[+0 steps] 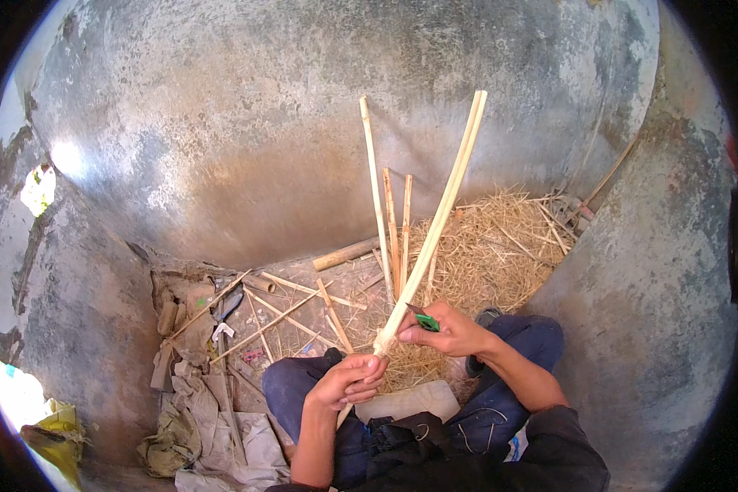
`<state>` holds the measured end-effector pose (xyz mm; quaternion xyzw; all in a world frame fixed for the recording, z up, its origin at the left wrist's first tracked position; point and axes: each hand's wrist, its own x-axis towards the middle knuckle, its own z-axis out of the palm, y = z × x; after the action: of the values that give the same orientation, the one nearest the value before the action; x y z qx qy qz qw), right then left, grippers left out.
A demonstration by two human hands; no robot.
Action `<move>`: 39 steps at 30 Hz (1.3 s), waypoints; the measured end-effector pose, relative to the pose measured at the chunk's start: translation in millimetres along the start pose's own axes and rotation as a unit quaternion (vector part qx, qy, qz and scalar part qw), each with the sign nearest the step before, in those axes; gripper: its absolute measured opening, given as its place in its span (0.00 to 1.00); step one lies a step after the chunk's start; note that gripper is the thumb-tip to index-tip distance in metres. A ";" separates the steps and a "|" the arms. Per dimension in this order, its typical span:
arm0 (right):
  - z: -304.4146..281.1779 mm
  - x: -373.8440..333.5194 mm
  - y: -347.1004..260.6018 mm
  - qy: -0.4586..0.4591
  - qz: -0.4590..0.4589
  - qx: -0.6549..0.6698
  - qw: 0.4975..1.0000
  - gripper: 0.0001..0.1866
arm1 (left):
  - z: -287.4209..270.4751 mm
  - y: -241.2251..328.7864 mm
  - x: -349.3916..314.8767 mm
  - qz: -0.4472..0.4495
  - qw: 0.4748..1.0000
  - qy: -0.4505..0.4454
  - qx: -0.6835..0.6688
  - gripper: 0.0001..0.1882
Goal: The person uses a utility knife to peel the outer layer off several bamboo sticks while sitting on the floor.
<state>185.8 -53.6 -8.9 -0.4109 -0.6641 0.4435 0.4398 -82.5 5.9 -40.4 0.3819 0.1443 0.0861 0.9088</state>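
A long, pale, peeled stick (441, 217), which looks like bamboo, slants up and away from my lap toward the wall. A knobbly joint shows just above my left hand (348, 382), whose fingers are closed around the lower part. A groove runs along the upper length. My right hand (453, 331) grips a green-handled utility knife (425, 322), its dark blade lying beside the stick a little above the joint. Some of the right fingers are beside or behind the stick, and I cannot tell whether they touch it.
Thin sticks (373, 168) stand tilted before the stained wall (262, 123). Behind my right leg lies a straw heap (500, 246). A thicker bamboo piece (344, 254) and loose sticks (277, 328) lie ahead. Crumpled cloth (230, 443) lies at left; a pale block (418, 400) sits between my legs.
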 end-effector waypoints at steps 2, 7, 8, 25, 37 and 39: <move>-2.2 -0.3 4.9 -0.021 0.046 0.029 0.998 0.12 | 5.9 0.5 0.6 0.016 0.996 0.060 0.061 0.21; -8.3 -4.4 -13.6 0.231 -0.059 -0.211 0.948 0.19 | 34.7 7.6 3.8 0.062 0.956 0.202 0.205 0.22; -8.6 -6.6 -17.8 0.273 -0.067 -0.219 0.934 0.20 | 33.1 6.1 4.7 0.077 0.948 0.212 0.223 0.22; 81.4 -29.5 15.1 0.238 -0.041 -0.146 0.959 0.11 | 28.3 7.0 15.0 0.058 0.994 0.088 0.034 0.25; 62.6 -12.1 8.3 0.249 -0.072 -0.340 0.904 0.07 | 43.7 -10.1 16.1 0.172 0.827 0.285 0.453 0.27; 63.2 -12.0 5.2 0.248 -0.055 -0.352 0.901 0.07 | 57.0 -8.7 15.8 0.175 0.794 0.322 0.486 0.27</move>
<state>130.0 -77.8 -30.4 -0.5983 -0.6681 0.0403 0.4405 -48.4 -34.0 -11.8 0.7420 0.3819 0.2798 0.4746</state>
